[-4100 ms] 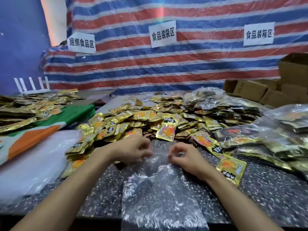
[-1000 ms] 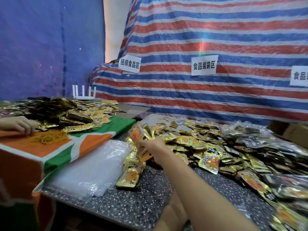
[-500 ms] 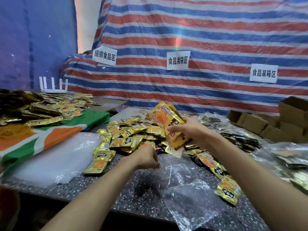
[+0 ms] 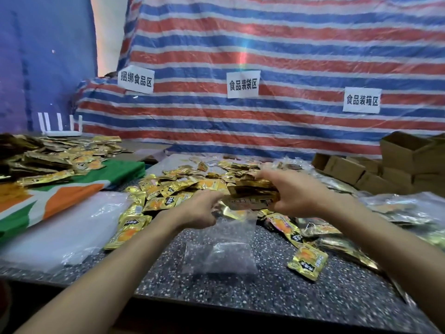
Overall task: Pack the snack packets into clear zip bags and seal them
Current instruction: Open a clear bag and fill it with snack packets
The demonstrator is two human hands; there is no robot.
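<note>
A clear zip bag [image 4: 228, 247] lies on the speckled dark table [image 4: 265, 292] in front of me, its mouth lifted toward the far side. My left hand [image 4: 201, 209] pinches the bag's upper edge. My right hand [image 4: 292, 195] grips a stack of gold snack packets [image 4: 252, 196] and holds it flat just above the bag's mouth. A big heap of loose gold and orange snack packets [image 4: 183, 186] covers the table behind both hands. One packet [image 4: 308, 260] lies alone to the right of the bag.
A stack of empty clear bags [image 4: 65, 227] lies at the left. Beyond it, a green, white and orange cloth [image 4: 79, 189] carries more packets. Filled clear bags [image 4: 397, 208] pile up at the right, with cardboard boxes [image 4: 397, 165] behind. A striped tarp [image 4: 265, 56] forms the back wall.
My right hand has lowered the packet stack from upright above the heap to flat at the bag's mouth. My left hand has lifted the bag's edge toward it.
</note>
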